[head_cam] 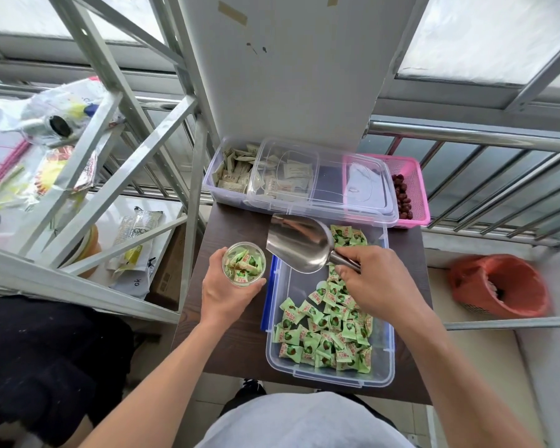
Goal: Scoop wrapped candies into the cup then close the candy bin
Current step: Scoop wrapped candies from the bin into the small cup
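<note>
Nearest to us, below our right hand (374, 279) and partly hidden under its wrist, lies the heap of green wrapped candies (323, 334) in the open candy bin (330, 376), a clear plastic tub with blue latches that stands on the dark desk (230, 344). A smaller cluster of the same candies sits at the bin's far end, just beyond our right fingers.

Our right hand is closed around the handle of the metal scoop (296, 242); thumb and fingers wrap the handle, and the bowl reaches up and to the left of the hand, above the near-left part of the bin. The bowl looks empty, its mouth turned away from us.

To the left of the bin, our left hand (228, 286) curls around the clear cup (243, 263), fingers on both sides of its wall. The cup stands upright with green candies inside it, and it sits just left of the scoop's bowl, near but not touching it.

Beyond both hands, a clear lid (323, 182) rests across a second clear bin of pale packets (236, 176) and a pink basket (414, 189) holding dark red fruit. Far to the right of our right hand, an orange-lined waste basket (498, 286) stands on the floor.
</note>
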The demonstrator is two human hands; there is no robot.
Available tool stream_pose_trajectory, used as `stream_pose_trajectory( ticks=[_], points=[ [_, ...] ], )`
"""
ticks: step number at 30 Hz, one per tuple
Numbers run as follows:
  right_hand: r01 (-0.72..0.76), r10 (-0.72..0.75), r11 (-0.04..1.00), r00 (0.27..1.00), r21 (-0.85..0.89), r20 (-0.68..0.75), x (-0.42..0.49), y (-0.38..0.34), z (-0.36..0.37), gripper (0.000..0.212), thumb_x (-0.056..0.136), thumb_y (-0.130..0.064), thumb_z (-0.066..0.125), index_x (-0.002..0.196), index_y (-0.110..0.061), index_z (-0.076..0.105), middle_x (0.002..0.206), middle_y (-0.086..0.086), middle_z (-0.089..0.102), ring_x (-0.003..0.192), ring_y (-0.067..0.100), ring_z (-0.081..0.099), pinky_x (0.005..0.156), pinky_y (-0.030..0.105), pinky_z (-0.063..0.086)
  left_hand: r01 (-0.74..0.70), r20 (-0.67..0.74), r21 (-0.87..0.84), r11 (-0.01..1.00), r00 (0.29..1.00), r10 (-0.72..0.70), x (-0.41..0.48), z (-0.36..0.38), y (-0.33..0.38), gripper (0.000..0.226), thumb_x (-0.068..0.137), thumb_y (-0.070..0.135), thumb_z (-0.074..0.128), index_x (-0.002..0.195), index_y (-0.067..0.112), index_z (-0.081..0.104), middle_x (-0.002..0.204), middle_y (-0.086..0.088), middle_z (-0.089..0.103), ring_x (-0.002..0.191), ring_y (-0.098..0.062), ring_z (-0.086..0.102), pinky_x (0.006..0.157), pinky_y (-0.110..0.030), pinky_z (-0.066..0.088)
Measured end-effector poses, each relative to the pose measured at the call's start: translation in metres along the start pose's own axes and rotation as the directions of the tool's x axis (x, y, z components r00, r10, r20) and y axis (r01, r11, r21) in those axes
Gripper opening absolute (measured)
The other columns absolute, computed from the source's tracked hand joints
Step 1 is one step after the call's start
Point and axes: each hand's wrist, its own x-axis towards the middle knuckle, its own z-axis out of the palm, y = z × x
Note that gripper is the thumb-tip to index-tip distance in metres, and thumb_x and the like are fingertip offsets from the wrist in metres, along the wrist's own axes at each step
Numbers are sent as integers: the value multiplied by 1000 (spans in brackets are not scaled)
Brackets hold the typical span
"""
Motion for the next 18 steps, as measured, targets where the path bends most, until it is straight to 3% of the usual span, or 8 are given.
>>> stream_pose_trajectory(
  ticks=[4,6,12,18],
  points=[
    [-90,90,995,996,39,-3,2,16,7,16,94,-18,61,102,-22,74,77,1,71,60,20,64,61,39,56,67,-35,-7,998,997,-67,4,0,3,87,60,40,97,127,29,43,110,6,60,103,-17,61,87,-29,51],
    [-134,133,991,990,27,37,3,25,13,16,94,-19,59,95,-25,73,72,0,68,58,19,62,56,35,51,138,-102,-80,987,984,-146,7,1,8,82,61,41,96,124,33,45,111,6,61,104,-18,61,89,-30,49],
    [-235,230,972,965,21,124,2,40,26,20,92,-16,54,78,-19,68,67,4,66,58,24,60,56,36,49,162,-87,-80,984,982,-169,15,5,13,86,60,44,96,133,26,54,113,9,62,109,-14,60,95,-27,46],
    [-293,275,954,939,58,207,4,49,29,20,93,-14,55,90,-19,74,71,5,68,54,19,56,51,31,45,179,-73,-64,982,980,-183,14,6,8,95,57,50,95,138,29,51,117,5,65,111,-16,61,98,-31,48]
  ],
)
